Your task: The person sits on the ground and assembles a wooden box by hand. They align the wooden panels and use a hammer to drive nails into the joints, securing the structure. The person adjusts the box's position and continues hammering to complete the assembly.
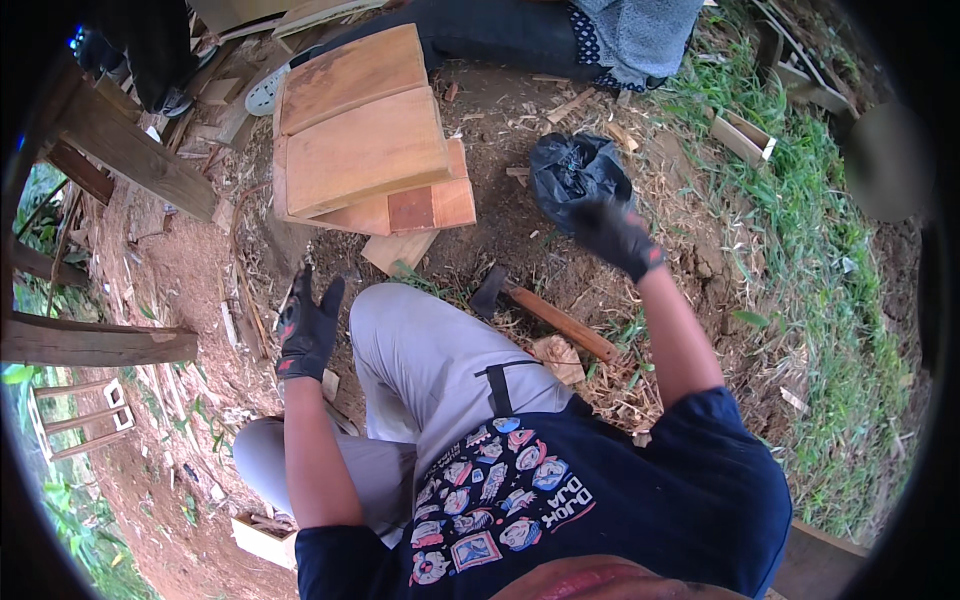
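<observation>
Both my hands wear black gloves. My left hand (308,325) is held up beside my knee, thumb and fingers apart, with nothing in it. At the near rim of a black plastic bag (562,182) is my right hand (615,237); its fingers are blurred, and whether they grip anything is unclear. The bag stands open on the dirt, with small dark contents I cannot make out. Ahead of my left hand sits a box-like piece made of wooden boards (365,150). A hatchet (560,320) with a wooden handle lies on the ground by my thigh.
A wood block (558,358) lies beside the hatchet, and a flat board (398,250) rests under the wooden piece. Small wooden boxes stand on the grass (742,137) and at lower left (265,540). Timber posts (110,342) jut in from the left. Another person's legs (490,40) stretch across the far side.
</observation>
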`<control>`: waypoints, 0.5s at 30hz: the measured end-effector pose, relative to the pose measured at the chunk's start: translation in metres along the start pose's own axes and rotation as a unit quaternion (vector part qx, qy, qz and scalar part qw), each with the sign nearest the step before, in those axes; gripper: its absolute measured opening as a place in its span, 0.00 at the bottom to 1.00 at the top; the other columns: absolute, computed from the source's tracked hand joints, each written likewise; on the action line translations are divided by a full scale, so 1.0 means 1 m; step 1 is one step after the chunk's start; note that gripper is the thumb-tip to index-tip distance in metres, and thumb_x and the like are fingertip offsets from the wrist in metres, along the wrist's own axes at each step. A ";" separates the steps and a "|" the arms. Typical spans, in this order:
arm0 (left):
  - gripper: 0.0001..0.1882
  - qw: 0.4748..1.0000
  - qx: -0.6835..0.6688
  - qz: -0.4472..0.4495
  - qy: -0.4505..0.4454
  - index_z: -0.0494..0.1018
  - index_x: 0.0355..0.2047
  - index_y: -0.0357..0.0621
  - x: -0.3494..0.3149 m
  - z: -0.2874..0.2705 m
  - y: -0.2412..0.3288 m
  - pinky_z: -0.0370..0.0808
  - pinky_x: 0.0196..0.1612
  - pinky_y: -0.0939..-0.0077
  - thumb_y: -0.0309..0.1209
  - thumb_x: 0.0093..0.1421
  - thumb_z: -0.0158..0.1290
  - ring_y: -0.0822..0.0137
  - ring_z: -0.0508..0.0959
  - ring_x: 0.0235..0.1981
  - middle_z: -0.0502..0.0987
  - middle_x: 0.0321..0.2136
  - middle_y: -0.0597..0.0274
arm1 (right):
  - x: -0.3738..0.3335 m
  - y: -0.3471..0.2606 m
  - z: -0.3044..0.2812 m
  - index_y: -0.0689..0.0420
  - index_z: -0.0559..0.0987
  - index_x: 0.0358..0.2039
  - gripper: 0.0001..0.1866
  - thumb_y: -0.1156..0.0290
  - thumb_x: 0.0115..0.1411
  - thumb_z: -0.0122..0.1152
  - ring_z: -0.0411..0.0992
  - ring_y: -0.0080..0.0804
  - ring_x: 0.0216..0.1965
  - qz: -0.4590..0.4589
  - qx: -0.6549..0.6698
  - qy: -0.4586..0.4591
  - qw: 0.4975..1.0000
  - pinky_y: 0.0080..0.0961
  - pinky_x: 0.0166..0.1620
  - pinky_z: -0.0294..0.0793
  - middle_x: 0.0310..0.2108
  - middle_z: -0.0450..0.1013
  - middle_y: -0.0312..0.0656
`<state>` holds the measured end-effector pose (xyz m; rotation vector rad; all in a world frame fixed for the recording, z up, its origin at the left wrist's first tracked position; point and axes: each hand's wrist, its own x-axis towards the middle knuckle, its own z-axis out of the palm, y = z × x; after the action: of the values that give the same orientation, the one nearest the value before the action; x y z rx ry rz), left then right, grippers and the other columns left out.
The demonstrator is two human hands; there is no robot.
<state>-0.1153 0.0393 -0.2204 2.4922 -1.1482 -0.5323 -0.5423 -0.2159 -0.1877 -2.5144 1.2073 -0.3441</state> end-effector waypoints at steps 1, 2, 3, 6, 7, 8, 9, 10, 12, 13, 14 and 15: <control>0.39 0.999 0.041 0.006 -0.030 0.62 0.74 0.47 -0.004 -0.001 -0.003 0.67 0.71 0.52 0.54 0.71 0.54 0.41 0.69 0.70 0.69 0.70 0.42 | 0.026 0.005 -0.017 0.53 0.86 0.44 0.18 0.54 0.71 0.56 0.83 0.54 0.43 0.082 -0.061 0.018 0.995 0.49 0.45 0.82 0.41 0.84 0.52; 0.40 0.995 0.083 0.012 -0.059 0.61 0.75 0.50 -0.007 -0.002 -0.006 0.66 0.72 0.53 0.55 0.70 0.55 0.41 0.68 0.71 0.69 0.70 0.43 | 0.056 0.024 -0.019 0.52 0.85 0.48 0.18 0.54 0.71 0.55 0.83 0.55 0.44 0.101 -0.105 0.058 0.988 0.50 0.47 0.81 0.42 0.84 0.52; 0.42 0.992 0.095 0.034 -0.076 0.61 0.76 0.51 -0.001 0.012 -0.026 0.65 0.72 0.52 0.58 0.69 0.54 0.42 0.67 0.72 0.68 0.71 0.44 | 0.080 0.045 -0.021 0.51 0.85 0.51 0.19 0.55 0.71 0.53 0.82 0.56 0.46 0.120 -0.150 0.098 0.976 0.51 0.49 0.81 0.43 0.84 0.53; 0.43 0.967 0.089 0.012 -0.240 0.60 0.76 0.50 -0.005 0.015 -0.002 0.64 0.74 0.53 0.61 0.69 0.51 0.42 0.65 0.73 0.66 0.72 0.44 | 0.115 0.111 -0.019 0.47 0.83 0.57 0.21 0.54 0.70 0.53 0.80 0.55 0.53 0.179 -0.213 -0.059 0.959 0.50 0.56 0.79 0.52 0.82 0.54; 0.44 0.957 0.105 0.002 -0.270 0.59 0.77 0.53 -0.001 0.023 -0.022 0.62 0.75 0.53 0.63 0.69 0.49 0.43 0.64 0.74 0.64 0.74 0.45 | 0.124 0.103 -0.012 0.48 0.83 0.56 0.20 0.56 0.69 0.55 0.80 0.56 0.54 0.148 -0.196 -0.063 0.967 0.50 0.56 0.79 0.52 0.81 0.54; 0.44 0.952 0.116 -0.021 -0.282 0.58 0.77 0.54 -0.007 0.014 -0.014 0.62 0.75 0.53 0.63 0.68 0.49 0.43 0.64 0.74 0.64 0.74 0.45 | 0.119 0.101 -0.003 0.48 0.83 0.55 0.19 0.57 0.68 0.56 0.79 0.56 0.54 0.125 -0.183 -0.071 0.973 0.50 0.56 0.78 0.52 0.81 0.54; 0.45 0.946 0.126 -0.043 -0.294 0.57 0.78 0.55 -0.014 0.007 -0.005 0.62 0.75 0.53 0.64 0.68 0.49 0.43 0.63 0.74 0.63 0.74 0.45 | 0.118 0.099 0.004 0.49 0.83 0.54 0.18 0.58 0.67 0.57 0.79 0.57 0.55 0.103 -0.171 -0.079 0.977 0.50 0.57 0.78 0.52 0.81 0.55; 0.45 0.940 0.138 -0.065 -0.306 0.56 0.78 0.56 -0.019 0.000 0.001 0.61 0.75 0.53 0.64 0.68 0.48 0.43 0.63 0.75 0.63 0.74 0.45 | 0.122 0.098 0.007 0.49 0.83 0.54 0.19 0.59 0.66 0.58 0.78 0.57 0.56 0.096 -0.184 -0.091 0.974 0.50 0.58 0.77 0.54 0.80 0.55; 0.49 0.933 0.155 -0.055 -0.319 0.51 0.80 0.58 -0.015 0.004 -0.015 0.64 0.74 0.48 0.69 0.66 0.44 0.40 0.64 0.73 0.58 0.76 0.46 | 0.129 0.099 0.012 0.48 0.83 0.55 0.21 0.59 0.63 0.60 0.76 0.57 0.59 0.085 -0.211 -0.115 0.967 0.49 0.60 0.77 0.56 0.78 0.56; 0.49 0.934 0.158 -0.054 -0.316 0.51 0.80 0.58 -0.015 0.006 -0.015 0.63 0.74 0.49 0.69 0.66 0.44 0.40 0.64 0.73 0.58 0.76 0.46 | 0.129 0.106 0.017 0.48 0.84 0.55 0.21 0.61 0.62 0.61 0.77 0.56 0.58 0.096 -0.216 -0.110 0.965 0.49 0.60 0.77 0.56 0.78 0.55; 0.49 0.934 0.160 -0.052 -0.314 0.51 0.80 0.58 -0.014 0.006 -0.014 0.63 0.74 0.49 0.69 0.66 0.44 0.40 0.64 0.74 0.58 0.77 0.46 | 0.131 0.112 0.022 0.48 0.84 0.54 0.20 0.61 0.62 0.61 0.77 0.56 0.58 0.081 -0.215 -0.098 0.968 0.49 0.59 0.77 0.56 0.79 0.55; 0.49 0.934 0.156 -0.053 -0.317 0.50 0.80 0.58 -0.013 0.007 -0.014 0.63 0.74 0.49 0.69 0.66 0.44 0.41 0.63 0.74 0.58 0.76 0.46 | 0.133 0.118 0.027 0.49 0.84 0.54 0.20 0.61 0.62 0.60 0.77 0.56 0.57 0.067 -0.215 -0.086 0.971 0.49 0.59 0.77 0.55 0.79 0.54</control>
<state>-0.1170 0.0569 -0.2303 2.7454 -1.4109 -1.3553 -0.5353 -0.3846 -0.2489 -2.7201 1.5008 0.1887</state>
